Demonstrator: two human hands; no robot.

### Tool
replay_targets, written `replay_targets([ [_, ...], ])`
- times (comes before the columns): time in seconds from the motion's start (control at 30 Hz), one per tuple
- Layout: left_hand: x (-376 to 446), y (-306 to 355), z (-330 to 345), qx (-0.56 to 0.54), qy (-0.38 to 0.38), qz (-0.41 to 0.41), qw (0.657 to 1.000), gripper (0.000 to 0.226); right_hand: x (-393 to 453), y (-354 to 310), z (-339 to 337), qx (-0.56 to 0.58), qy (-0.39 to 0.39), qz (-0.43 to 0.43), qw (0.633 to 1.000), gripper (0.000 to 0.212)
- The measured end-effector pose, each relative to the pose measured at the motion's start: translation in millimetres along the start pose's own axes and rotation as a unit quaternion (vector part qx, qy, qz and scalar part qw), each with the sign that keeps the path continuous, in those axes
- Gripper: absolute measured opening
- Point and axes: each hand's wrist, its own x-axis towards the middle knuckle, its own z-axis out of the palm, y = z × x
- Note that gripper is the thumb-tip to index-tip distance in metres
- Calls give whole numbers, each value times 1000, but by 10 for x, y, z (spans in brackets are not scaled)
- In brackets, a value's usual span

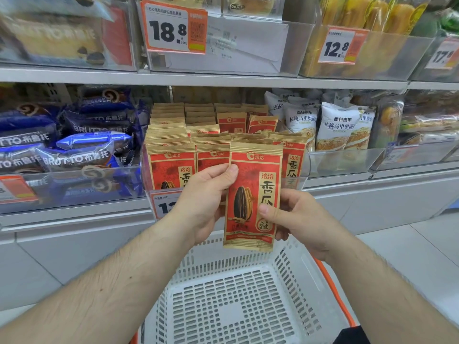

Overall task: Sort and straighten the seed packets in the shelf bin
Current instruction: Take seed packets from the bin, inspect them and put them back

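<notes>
At frame centre, your left hand (206, 202) and right hand (293, 217) both pinch one upright seed packet (250, 194) before the shelf bin (304, 167).

Grey metal shop shelves (223, 80) ran across the view, fronted by clear plastic bins (347, 160) bearing orange price tags (173, 27). Pale floor tiles (427, 247) lay at the right under even, bright light.

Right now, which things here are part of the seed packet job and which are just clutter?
Job:
held seed packet, gripped by left hand and right hand
seed packets in bin

Not job:
white basket
blue cake rolls
white bread bags
price tag
</notes>
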Motion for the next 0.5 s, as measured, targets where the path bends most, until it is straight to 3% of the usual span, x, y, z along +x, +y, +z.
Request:
replay_targets([
  [0.13,-10,-21,-7,64,-3,48,997,20,8,-5,-24,8,53,-19,998,37],
  [0.23,-24,-35,10,159,-22,101,982,26,-11,-22,-26,19,87,-36,995,18],
  [0.33,6,9,8,199,-27,134,970,18,-45,-55,-1,47,108,-42,992,8],
  [0.5,94,217,-53,244,64,259,932,19,-55,-264,-18,185,170,-89,964,3],
])
